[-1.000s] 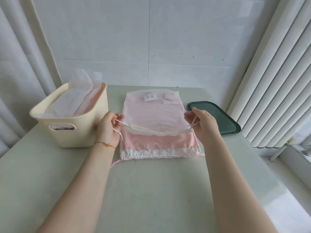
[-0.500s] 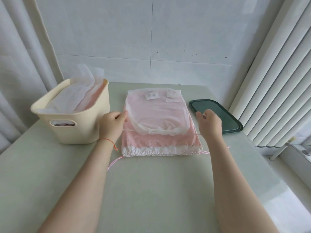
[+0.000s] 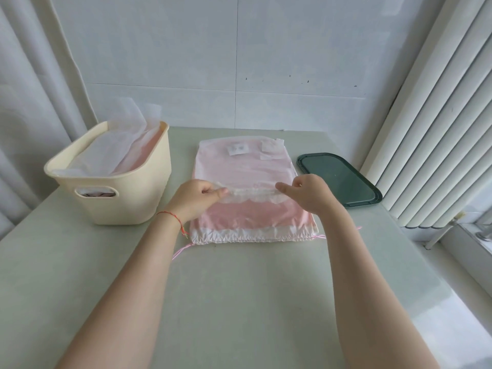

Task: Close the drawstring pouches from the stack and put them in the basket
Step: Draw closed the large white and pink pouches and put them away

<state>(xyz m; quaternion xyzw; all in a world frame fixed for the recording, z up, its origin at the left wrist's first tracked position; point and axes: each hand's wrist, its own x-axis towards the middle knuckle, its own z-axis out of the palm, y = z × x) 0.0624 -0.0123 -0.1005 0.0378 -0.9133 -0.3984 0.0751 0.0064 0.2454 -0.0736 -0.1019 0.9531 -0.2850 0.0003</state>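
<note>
Pouches point(image 3: 250, 217) stacked mid-table point(image 3: 239, 302) between cream basket point(image 3: 125, 198) and green tray point(image 3: 339, 179), top white pouch point(image 3: 247, 169) with gathered mouth pinched by left hand point(image 3: 195, 198) and right hand point(image 3: 310, 194).

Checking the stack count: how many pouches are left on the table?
2 visible: a white pouch on top, a pink pouch under it, mid-table. More could be hidden between.

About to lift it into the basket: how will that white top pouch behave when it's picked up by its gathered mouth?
Probably floppy: the white top pouch is thin, see-through fabric, already bunched between the left hand and right hand. Likely very light. It may slide easily off the glossy pink pouch beneath.
</note>
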